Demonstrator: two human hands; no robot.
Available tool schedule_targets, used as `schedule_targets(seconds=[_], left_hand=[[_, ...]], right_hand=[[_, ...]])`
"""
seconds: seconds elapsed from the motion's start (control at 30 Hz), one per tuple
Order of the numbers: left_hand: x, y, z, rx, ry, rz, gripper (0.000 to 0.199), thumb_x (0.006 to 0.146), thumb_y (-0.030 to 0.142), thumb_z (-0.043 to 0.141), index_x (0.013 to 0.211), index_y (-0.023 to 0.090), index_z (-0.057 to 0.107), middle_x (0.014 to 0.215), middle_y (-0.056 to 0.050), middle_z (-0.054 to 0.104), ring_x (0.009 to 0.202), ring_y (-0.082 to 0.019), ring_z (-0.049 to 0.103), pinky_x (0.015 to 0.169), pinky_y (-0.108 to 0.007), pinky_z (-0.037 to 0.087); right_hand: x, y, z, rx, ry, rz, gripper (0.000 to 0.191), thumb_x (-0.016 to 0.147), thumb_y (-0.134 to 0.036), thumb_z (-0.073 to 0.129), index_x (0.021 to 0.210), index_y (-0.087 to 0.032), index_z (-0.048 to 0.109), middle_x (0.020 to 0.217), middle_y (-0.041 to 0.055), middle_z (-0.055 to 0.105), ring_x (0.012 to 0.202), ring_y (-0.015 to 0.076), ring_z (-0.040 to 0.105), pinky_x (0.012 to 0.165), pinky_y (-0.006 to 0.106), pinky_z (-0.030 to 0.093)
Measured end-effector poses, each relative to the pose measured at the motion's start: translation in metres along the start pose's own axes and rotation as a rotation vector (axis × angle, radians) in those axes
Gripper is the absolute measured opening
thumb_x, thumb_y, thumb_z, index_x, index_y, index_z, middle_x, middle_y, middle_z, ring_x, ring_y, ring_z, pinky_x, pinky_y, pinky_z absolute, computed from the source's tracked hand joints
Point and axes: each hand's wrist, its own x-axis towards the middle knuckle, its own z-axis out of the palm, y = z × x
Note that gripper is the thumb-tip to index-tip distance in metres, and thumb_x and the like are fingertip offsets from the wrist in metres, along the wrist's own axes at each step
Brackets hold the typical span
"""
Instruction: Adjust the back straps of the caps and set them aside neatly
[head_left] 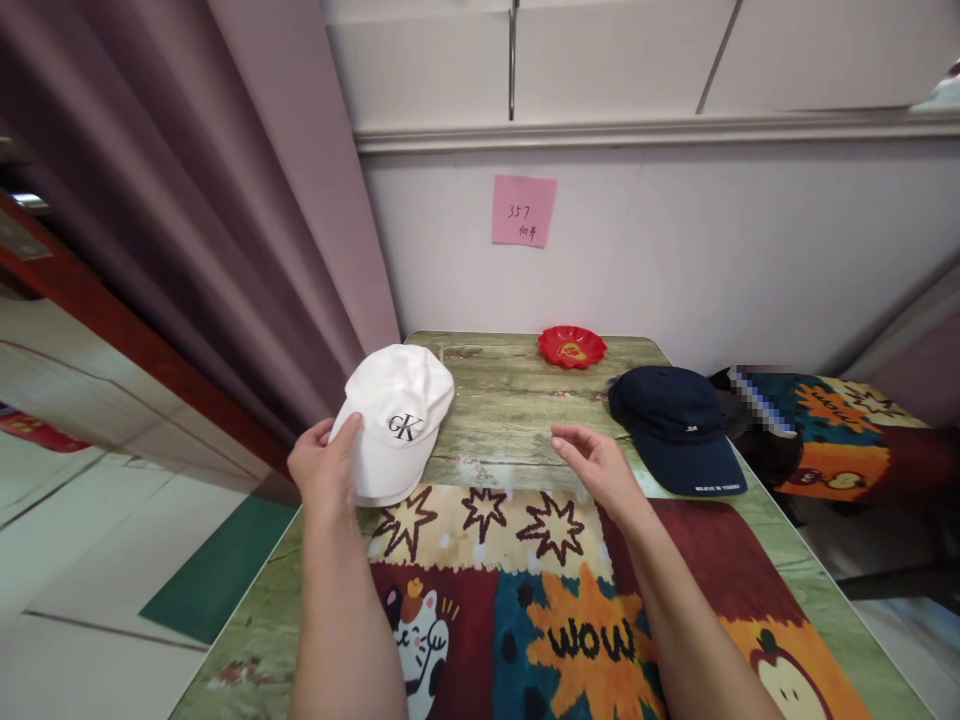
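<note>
Pale wall (442,230) with a square pink paper note (523,210) stands behind a green wood-grain table (502,400), which bears a multicoloured printed mat (517,640) on its near part and a red scalloped dish (550,349) near its far edge. At the table's left side, the left hand (328,462) grips a white fabric cap (401,390) with a dark monogram, thumb across its front. Loosely open and holding nothing, the right hand (596,468) is between that cap and a navy-blue fabric cap (664,395) lying on the table's right side.
</note>
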Motion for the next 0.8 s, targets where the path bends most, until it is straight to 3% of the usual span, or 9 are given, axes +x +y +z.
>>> schedule_targets(seconds=[0.1,0.17,0.3,0.4,0.53,0.67,0.8], left_hand=[[-0.012,0.016,0.006,-0.215,-0.058,-0.133,0.046,0.051,0.036,0.085,0.089,0.011,0.072,0.076,-0.002,0.068,0.065,-0.016,0.061,0.067,-0.031,0.053],[-0.026,0.031,0.015,-0.339,-0.155,-0.224,0.035,0.052,0.028,0.085,0.081,0.013,0.072,0.070,-0.001,0.068,0.061,-0.014,0.059,0.062,-0.027,0.052],[-0.063,0.054,0.044,-0.648,-0.412,-0.371,0.022,0.062,0.020,0.082,0.080,0.016,0.070,0.077,-0.002,0.072,0.070,-0.014,0.066,0.067,-0.022,0.055],[-0.089,0.056,0.061,-0.675,-0.652,-0.467,0.016,0.067,0.020,0.080,0.078,0.017,0.069,0.079,-0.003,0.073,0.073,-0.016,0.068,0.066,-0.023,0.057],[-0.113,0.054,0.067,-0.642,-0.975,-0.499,0.024,0.066,0.026,0.080,0.087,0.018,0.071,0.084,-0.007,0.075,0.088,-0.027,0.071,0.071,-0.032,0.060],[-0.132,0.059,0.066,-0.741,-1.033,-0.545,0.050,0.076,0.059,0.066,0.105,0.019,0.072,0.103,-0.014,0.075,0.120,-0.039,0.059,0.093,-0.050,0.054],[-0.151,0.067,0.071,-0.773,-1.114,-0.614,0.063,0.082,0.067,0.053,0.122,0.021,0.066,0.119,-0.013,0.071,0.133,-0.038,0.049,0.106,-0.056,0.043]], right_hand=[[-0.002,-0.005,0.004,0.078,-0.038,0.017,0.044,0.079,-0.052,0.070,0.105,-0.016,0.071,0.106,0.0133,0.074,0.102,0.0293,0.068,0.096,0.045,0.049],[-0.004,-0.008,0.011,0.173,-0.069,0.084,0.049,0.079,-0.055,0.071,0.109,-0.017,0.070,0.109,0.0133,0.073,0.104,0.0295,0.067,0.098,0.046,0.047],[-0.005,-0.011,0.026,0.448,-0.082,0.279,0.060,0.080,-0.064,0.066,0.120,-0.020,0.064,0.125,0.0129,0.068,0.115,0.0304,0.063,0.103,0.049,0.043],[-0.001,-0.011,0.025,0.797,-0.120,0.213,0.059,0.081,-0.067,0.061,0.119,-0.023,0.064,0.128,0.0085,0.067,0.122,0.0290,0.060,0.106,0.047,0.043],[0.001,-0.010,0.003,1.044,-0.081,0.110,0.045,0.077,-0.044,0.073,0.117,-0.024,0.064,0.117,0.0039,0.073,0.113,0.0257,0.066,0.102,0.042,0.049],[-0.005,-0.008,-0.012,1.008,-0.208,0.114,0.049,0.072,-0.026,0.073,0.119,-0.022,0.061,0.108,0.0038,0.076,0.097,0.0250,0.072,0.097,0.041,0.052],[-0.009,-0.008,-0.010,1.028,-0.265,0.157,0.054,0.071,-0.029,0.068,0.123,-0.020,0.058,0.103,0.0060,0.076,0.097,0.0302,0.072,0.096,0.050,0.052]])
